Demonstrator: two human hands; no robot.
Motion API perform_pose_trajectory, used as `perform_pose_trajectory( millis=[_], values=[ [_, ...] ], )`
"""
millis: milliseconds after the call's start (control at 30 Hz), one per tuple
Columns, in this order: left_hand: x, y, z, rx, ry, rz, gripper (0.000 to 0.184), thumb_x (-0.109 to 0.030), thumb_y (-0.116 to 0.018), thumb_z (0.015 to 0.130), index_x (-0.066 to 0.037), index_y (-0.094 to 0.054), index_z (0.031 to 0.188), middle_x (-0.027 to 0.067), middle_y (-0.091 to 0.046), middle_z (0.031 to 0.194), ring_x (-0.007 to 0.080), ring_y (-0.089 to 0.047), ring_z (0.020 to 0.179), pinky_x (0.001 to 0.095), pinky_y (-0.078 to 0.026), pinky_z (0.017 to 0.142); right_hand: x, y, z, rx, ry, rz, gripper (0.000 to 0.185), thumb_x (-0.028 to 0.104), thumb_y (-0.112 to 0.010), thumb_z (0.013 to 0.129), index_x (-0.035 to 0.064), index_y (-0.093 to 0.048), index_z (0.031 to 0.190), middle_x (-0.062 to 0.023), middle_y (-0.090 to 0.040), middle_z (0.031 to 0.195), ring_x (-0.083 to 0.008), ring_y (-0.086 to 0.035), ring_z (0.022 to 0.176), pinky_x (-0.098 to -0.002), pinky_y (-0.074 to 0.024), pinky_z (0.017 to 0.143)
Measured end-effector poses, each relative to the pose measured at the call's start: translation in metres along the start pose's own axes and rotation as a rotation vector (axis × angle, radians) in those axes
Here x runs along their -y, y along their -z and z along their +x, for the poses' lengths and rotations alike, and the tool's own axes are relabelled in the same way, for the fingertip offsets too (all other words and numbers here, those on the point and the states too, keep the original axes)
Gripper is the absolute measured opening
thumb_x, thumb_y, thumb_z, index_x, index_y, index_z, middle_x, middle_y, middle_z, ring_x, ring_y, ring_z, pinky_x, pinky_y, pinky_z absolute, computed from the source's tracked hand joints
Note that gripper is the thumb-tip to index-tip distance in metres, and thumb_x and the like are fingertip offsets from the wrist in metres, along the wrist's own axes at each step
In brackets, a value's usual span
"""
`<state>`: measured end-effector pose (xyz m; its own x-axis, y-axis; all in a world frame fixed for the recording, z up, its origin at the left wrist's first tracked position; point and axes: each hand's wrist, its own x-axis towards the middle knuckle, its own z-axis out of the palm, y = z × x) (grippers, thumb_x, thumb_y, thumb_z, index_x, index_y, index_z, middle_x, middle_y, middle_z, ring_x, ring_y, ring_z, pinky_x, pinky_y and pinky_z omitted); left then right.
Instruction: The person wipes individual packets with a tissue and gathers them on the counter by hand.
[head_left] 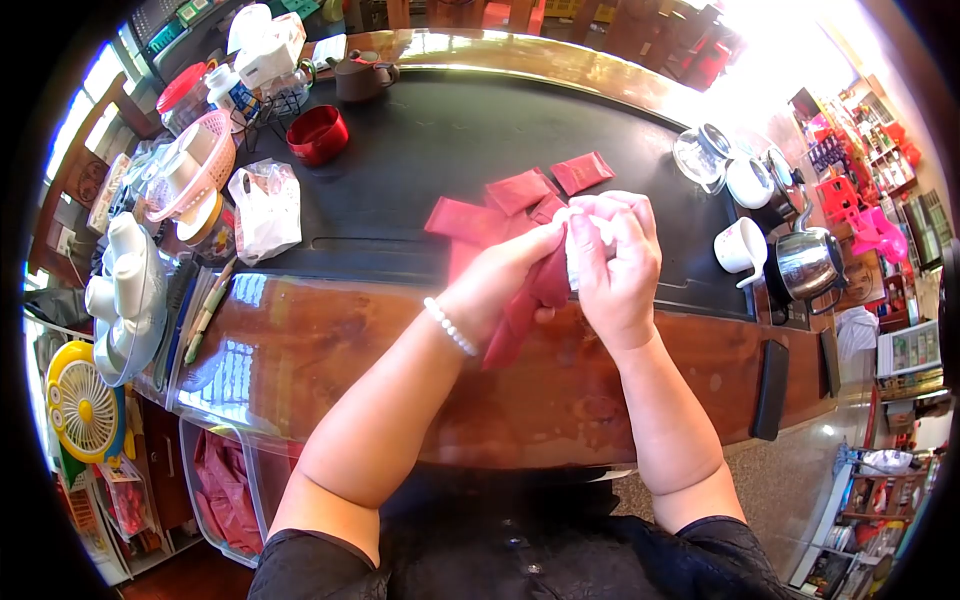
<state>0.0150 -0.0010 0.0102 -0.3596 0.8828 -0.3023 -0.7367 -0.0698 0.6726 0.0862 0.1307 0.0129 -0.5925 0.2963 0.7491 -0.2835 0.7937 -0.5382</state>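
On a glossy wooden table point(330, 325) inset with a black tray point(410, 160), crowded shelves point(870, 515) off to the right

A steel kettle point(806, 263) stands at right, a white plastic bag point(265, 210) at left, a red bowl point(318, 135) beyond it; the left hand point(495, 275) grips a red pouch point(522, 316) over the tray's near edge, and the right hand point(622, 270) pinches a blurred white piece point(573, 258) beside it; more red sachets point(583, 172) lie just past both hands, any print too small to read

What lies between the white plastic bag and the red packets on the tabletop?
In the head view, only bare black tabletop separates the white plastic bag from the red packets.
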Motion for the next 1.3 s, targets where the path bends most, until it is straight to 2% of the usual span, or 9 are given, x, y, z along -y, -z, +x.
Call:
perform_pose_trajectory(
  millis=[267,467,500,567,667,767,1067,1167,1300],
  values=[
    [0.008,0.017,0.013,0.137,0.034,-0.181,0.031,-0.037,-0.045,0.1,-0.013,-0.058,0.115,0.0,-0.063,0.096,0.0092,-0.058,0.078,0.0239,-0.044,0.052,-0.01,0.002,0.0,-0.016,-0.151,-0.061,0.009,0.008,-0.06,0.089,-0.0004,-0.059,0.091,-0.0135,-0.063,0.088,-0.022,-0.06,0.077,-0.0316,-0.0505,0.066],
    [0.006,0.015,0.015,0.174,-0.042,-0.277,0.035,-0.036,-0.045,0.101,-0.009,-0.057,0.12,0.0034,-0.064,0.105,0.0123,-0.062,0.087,0.0267,-0.052,0.064,0.002,-0.003,-0.003,-0.015,-0.354,0.063,0.014,0.013,-0.061,0.091,0.0004,-0.054,0.092,-0.0133,-0.063,0.082,-0.0187,-0.061,0.07,-0.0309,-0.0494,0.062],
    [0.005,0.009,0.013,0.117,-0.051,-0.252,0.031,-0.036,-0.045,0.1,-0.011,-0.057,0.114,0.0018,-0.063,0.096,0.0114,-0.059,0.079,0.0258,-0.047,0.059,0.002,-0.003,-0.003,-0.001,-0.364,0.055,0.015,0.014,-0.061,0.091,0.0006,-0.054,0.091,-0.013,-0.063,0.081,-0.0182,-0.061,0.068,-0.0308,-0.0492,0.062],
    [0.003,0.0,0.009,0.001,-0.069,-0.203,0.025,-0.036,-0.047,0.099,-0.015,-0.059,0.103,-0.0013,-0.059,0.078,0.0095,-0.052,0.064,0.024,-0.037,0.05,-0.002,-0.005,-0.005,0.007,-0.349,0.043,0.016,0.014,-0.063,0.09,0.0007,-0.054,0.091,-0.0121,-0.063,0.08,-0.018,-0.06,0.067,-0.0309,-0.0492,0.062],
    [0.007,0.005,0.013,-0.035,-0.056,-0.195,0.026,-0.037,-0.047,0.099,-0.014,-0.06,0.102,-0.0012,-0.058,0.077,0.0099,-0.052,0.064,0.0249,-0.039,0.05,-0.005,-0.007,-0.006,-0.002,-0.311,0.058,0.017,0.015,-0.065,0.089,0.0008,-0.055,0.091,-0.0114,-0.063,0.079,-0.0181,-0.06,0.067,-0.0312,-0.0491,0.062],
    [0.01,0.013,0.015,0.078,-0.065,-0.244,0.033,-0.035,-0.049,0.1,-0.008,-0.059,0.117,0.0025,-0.065,0.106,0.0118,-0.063,0.089,0.0258,-0.052,0.074,-0.006,-0.006,-0.007,0.005,-0.298,0.054,0.017,0.014,-0.066,0.088,0.0012,-0.056,0.09,-0.0104,-0.063,0.08,-0.0179,-0.059,0.067,-0.031,-0.0488,0.062],
    [0.008,0.013,0.012,-0.018,-0.018,-0.213,0.032,-0.036,-0.049,0.1,-0.009,-0.062,0.109,0.0014,-0.066,0.099,0.0115,-0.063,0.086,0.026,-0.053,0.073,0.0,-0.01,-0.01,0.047,-0.156,0.147,0.01,0.008,-0.068,0.083,0.0024,-0.063,0.09,-0.0094,-0.063,0.085,-0.0209,-0.06,0.072,-0.0309,-0.0482,0.064],
    [0.004,0.003,0.007,-0.089,-0.069,-0.167,0.031,-0.04,-0.046,0.1,-0.012,-0.059,0.101,0.0008,-0.062,0.086,0.0105,-0.058,0.074,0.0265,-0.046,0.059,0.015,-0.007,-0.005,0.086,-0.005,0.175,0.014,0.001,-0.069,0.078,0.0039,-0.064,0.09,-0.0086,-0.063,0.085,-0.0216,-0.06,0.074,-0.0318,-0.0488,0.066],
    [0.002,0.013,0.01,0.137,-0.091,-0.32,0.031,-0.035,-0.042,0.103,-0.01,-0.06,0.102,0.0025,-0.062,0.089,0.0136,-0.06,0.077,0.0285,-0.05,0.069,0.021,-0.005,-0.008,0.281,0.099,0.208,0.018,-0.009,-0.062,0.069,0.0016,-0.066,0.083,-0.0085,-0.062,0.087,-0.017,-0.06,0.073,-0.0261,-0.0487,0.063]
  ],
)
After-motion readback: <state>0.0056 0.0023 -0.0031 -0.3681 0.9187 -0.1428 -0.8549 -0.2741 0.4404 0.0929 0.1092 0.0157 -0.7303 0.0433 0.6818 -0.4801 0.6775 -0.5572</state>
